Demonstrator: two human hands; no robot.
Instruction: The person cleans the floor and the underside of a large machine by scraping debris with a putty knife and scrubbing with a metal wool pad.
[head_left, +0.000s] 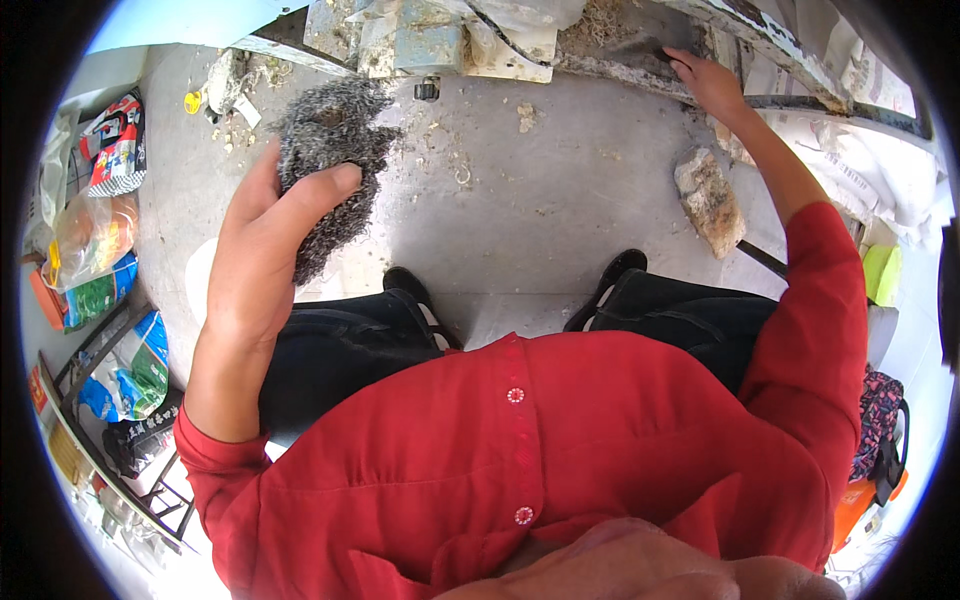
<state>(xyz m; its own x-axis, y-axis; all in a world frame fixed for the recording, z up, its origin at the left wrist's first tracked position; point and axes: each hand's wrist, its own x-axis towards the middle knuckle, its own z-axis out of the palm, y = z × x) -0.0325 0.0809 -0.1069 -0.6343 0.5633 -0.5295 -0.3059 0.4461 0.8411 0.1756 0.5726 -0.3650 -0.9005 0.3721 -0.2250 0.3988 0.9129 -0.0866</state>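
Note:
My left hand (262, 225) is closed around a dark grey, fuzzy, curly mass (337, 135), its thumb lying across the near side; whether this is wool, hair or fine wire cannot be told. Farther off at the upper right, my right hand (701, 79) reaches to the worn ledge (630, 73) of a metal frame. A small dark object (661, 54) shows at its fingertips, mostly hidden. A clump of pale tangled strands (600, 22) lies on that frame, left of the right hand.
A rough stone-like block (709, 201) stands on the floor at right. Debris and a yellow item (193, 103) lie at upper left. Plastic bags (124, 360) and a rack (97, 442) line the left side. A blue-grey box (427, 41) sits ahead.

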